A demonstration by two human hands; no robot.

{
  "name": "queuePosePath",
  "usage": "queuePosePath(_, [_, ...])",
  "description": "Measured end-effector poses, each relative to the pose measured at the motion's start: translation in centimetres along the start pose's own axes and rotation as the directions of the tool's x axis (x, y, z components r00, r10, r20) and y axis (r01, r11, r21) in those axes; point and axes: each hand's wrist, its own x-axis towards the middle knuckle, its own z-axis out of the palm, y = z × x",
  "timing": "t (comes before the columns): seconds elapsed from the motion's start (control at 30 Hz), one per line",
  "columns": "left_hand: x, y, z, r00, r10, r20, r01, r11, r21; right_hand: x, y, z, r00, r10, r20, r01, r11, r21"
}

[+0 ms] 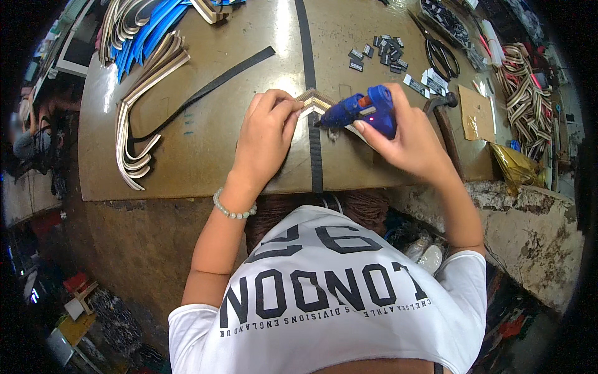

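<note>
While a wide, glossy brown table (218, 156) spreads beneath the work, a long, flat strap of black webbing (317, 163) runs across it straight away from the person's body, through the gap between the left hand (268, 124) and the right hand (414, 134). Crossing that strap, just past the left fingertips, lies a bent strip striped in tan, brown and white (313, 101), V-shaped: its peak points away from the person, one limb slopes back to the left hand, and the other slopes back under what the right hand carries. The left hand is nearer to the peak, with thumb and fingers drawn together, pinching the left limb low over the table. On the other side of the strap, the right hand is curled round a blue plastic, pistol-shaped glue gun (377, 115), its thumb along the near side. The gun's long axis runs from the right palm toward the left hand, so its dark, tapered nozzle (324, 121) sits inside the V, above the strap. Whether that nozzle touches anything cannot be told. The gun hides much of the right limb, though a pale piece seems to reappear by the right thumb; the left limb's end is lost under the left hand, the right fingers are mostly covered, and any glue at the tip is too small to make out.
</note>
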Motion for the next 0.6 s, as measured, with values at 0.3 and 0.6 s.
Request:
queuePosePath(0.3, [-0.3, 1.8, -3.6, 0.983, 0.011, 0.185, -0.035, 0.991, 0.127, -6.8, 10.2, -6.4, 0.619, 0.352, -0.702, -0.246, 0.936, 0.252])
queuePosePath(0.6, [-5.0, 1.2, -7.2, 0.933, -0.321, 0.161, 0.320, 0.947, 0.032, -13.0, 11.9, -8.7, 0.319, 0.580, -0.749, -0.942, 0.283, -0.182])
